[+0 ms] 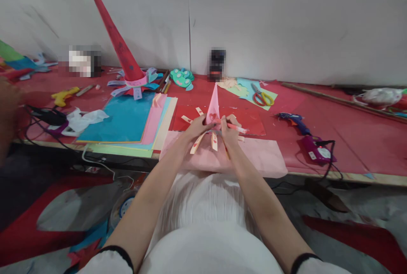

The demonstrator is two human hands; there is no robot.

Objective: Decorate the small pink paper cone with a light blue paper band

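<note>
A pink paper cone [214, 103] stands in front of me, with a red heart low on its side. Cream paper strips [197, 143] bearing small red marks spread out around its base. My left hand [199, 126] is closed on the cone's lower left side. In my right hand [229, 129] is a red marker [235, 127], its tip end close to the cone's base. The exact contact of the tip is hidden by my fingers. Beneath the cone lie a red board [254, 122] and pink paper [260, 157].
Coloured paper sheets [117, 117] and a tall red cone [117, 41] are to the left, along with a yellow glue gun [65, 95]. Scissors [263, 96] lie behind. To the right are a blue glue gun [294, 122] and a purple corded box [316, 150]. Another person's arm [8, 113] shows at far left.
</note>
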